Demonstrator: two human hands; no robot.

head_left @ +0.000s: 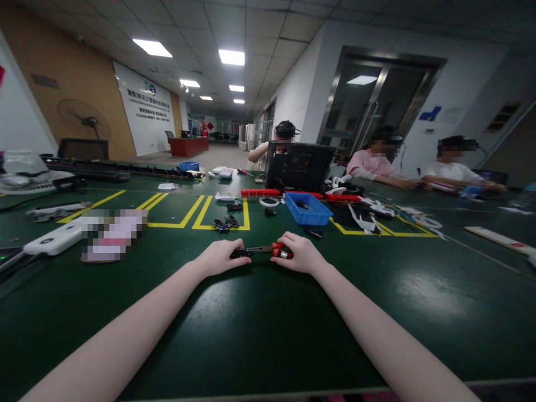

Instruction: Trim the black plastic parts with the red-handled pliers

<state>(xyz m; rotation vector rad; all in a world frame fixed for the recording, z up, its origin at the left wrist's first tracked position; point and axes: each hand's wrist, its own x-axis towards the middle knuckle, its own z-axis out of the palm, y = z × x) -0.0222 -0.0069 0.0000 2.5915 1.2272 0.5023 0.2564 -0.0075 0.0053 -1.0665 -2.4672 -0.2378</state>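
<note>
My right hand (300,254) is closed round the red-and-black handles of a pair of pliers (280,251). The metal jaws of the pliers point left and meet a small black part (242,254), which my left hand (220,258) pinches between thumb and fingers. What kind of part it is cannot be made out. Both hands are just above the green table, near its middle. Beyond them lie several small black pieces (226,224) inside a yellow-taped outline. A blue bin (307,210) with black pieces in it stands just past my right hand.
A white power strip (62,235) and a blurred flat object (115,235) lie to the left. Red strips (259,192), a white tape ring (268,201) and a black monitor (299,167) stand farther back. Several people sit across the table. A white bar (498,240) lies at right.
</note>
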